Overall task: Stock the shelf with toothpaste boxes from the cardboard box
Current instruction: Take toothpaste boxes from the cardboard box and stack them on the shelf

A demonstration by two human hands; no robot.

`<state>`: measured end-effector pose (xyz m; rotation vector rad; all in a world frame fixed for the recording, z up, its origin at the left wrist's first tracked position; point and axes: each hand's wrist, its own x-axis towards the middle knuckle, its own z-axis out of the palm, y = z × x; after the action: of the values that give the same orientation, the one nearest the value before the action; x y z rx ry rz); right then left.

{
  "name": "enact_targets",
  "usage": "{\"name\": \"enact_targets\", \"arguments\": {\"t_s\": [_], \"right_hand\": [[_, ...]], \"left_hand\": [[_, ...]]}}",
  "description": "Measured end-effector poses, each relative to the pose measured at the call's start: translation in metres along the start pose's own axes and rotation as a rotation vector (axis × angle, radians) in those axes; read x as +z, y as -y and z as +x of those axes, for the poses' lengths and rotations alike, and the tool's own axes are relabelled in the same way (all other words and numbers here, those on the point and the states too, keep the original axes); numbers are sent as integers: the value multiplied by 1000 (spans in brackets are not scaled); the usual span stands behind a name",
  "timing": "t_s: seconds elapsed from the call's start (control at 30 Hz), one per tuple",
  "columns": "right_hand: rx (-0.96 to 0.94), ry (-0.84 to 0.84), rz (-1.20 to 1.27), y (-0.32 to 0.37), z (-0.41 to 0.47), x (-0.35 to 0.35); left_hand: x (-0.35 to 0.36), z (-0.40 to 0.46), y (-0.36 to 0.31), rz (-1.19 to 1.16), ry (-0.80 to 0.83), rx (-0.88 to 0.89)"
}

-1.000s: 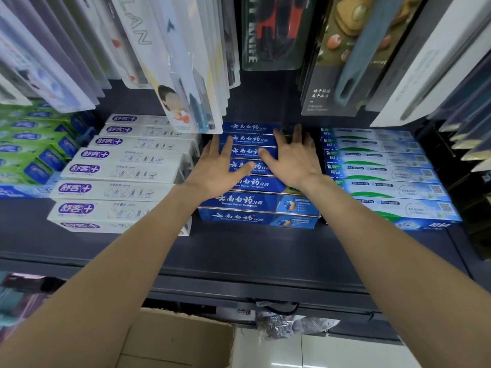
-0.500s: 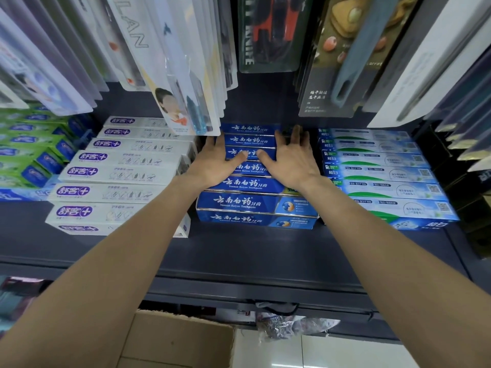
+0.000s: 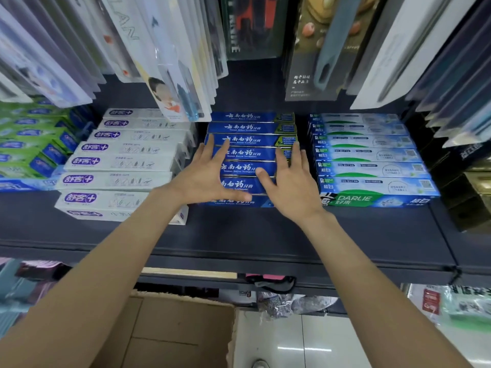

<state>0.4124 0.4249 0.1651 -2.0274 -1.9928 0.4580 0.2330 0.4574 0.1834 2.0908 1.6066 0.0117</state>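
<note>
Both hands have drawn back toward the near end of the blue toothpaste boxes [image 3: 249, 154]. Left hand [image 3: 204, 179] and right hand [image 3: 291, 187] are released, fingers [image 3: 210, 144] spread straight over the stack, grasping nothing. Stack lies mid-shelf [image 3: 239, 240], between white boxes [image 3: 117, 166] left and Darlie boxes [image 3: 372, 168] right. Cardboard box [image 3: 170, 330] sits below, near.

Flat carded packages [image 3: 170, 62] hang in tight rows from above, fanning out left and right, before a dark blue-grey back panel [image 3: 252, 86]. Below, a glossy white tiled floor [image 3: 305, 341] catches bright reflections of overhead light. Bagged goods [image 3: 457, 301] sit on a lower level at the right, blurred.
</note>
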Motion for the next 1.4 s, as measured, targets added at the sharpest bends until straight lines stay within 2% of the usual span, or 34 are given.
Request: {"name": "enact_targets", "arguments": {"t_s": [0.1, 0.2, 0.43, 0.53, 0.6, 0.67, 0.73, 0.8, 0.87, 0.97, 1.07, 1.2, 1.27, 1.4], "right_hand": [[1, -49, -128, 5, 1, 6], [1, -66, -200, 9, 1, 9], [16, -35, -135, 8, 1, 8], [15, -4, -105, 7, 1, 5], [20, 21, -117, 6, 2, 5], [-4, 16, -202, 6, 0, 2], [-92, -59, -228, 8, -8, -4], [-229, -129, -149, 15, -26, -13], [-354, -143, -71, 21, -53, -22], [-422, -59, 19, 27, -93, -26], [-410, 52, 98, 40, -116, -27], [-459, 102, 155, 80, -117, -11], [-450, 107, 191, 107, -108, 9], [-313, 69, 277, 159, -84, 58]], "left_hand": [[3, 4, 5, 99, 37, 36], [3, 4, 9, 116, 0, 46], [2, 1, 1, 263, -15, -36], [12, -8, -8, 242, -88, -89], [22, -20, -17, 305, -198, -103], [30, -37, -22, 350, -358, -26], [38, -59, -21, 251, -604, 145], [47, -89, -12, 97, -854, 254], [54, -125, 2, 21, -947, 227], [52, -173, 33, -65, -1018, 51], [35, -200, 67, -312, -983, -182], [8, -211, 113, -632, -814, -371], [0, -209, 137, -674, -723, -395], [-11, -188, 186, -597, -565, -296]]}}
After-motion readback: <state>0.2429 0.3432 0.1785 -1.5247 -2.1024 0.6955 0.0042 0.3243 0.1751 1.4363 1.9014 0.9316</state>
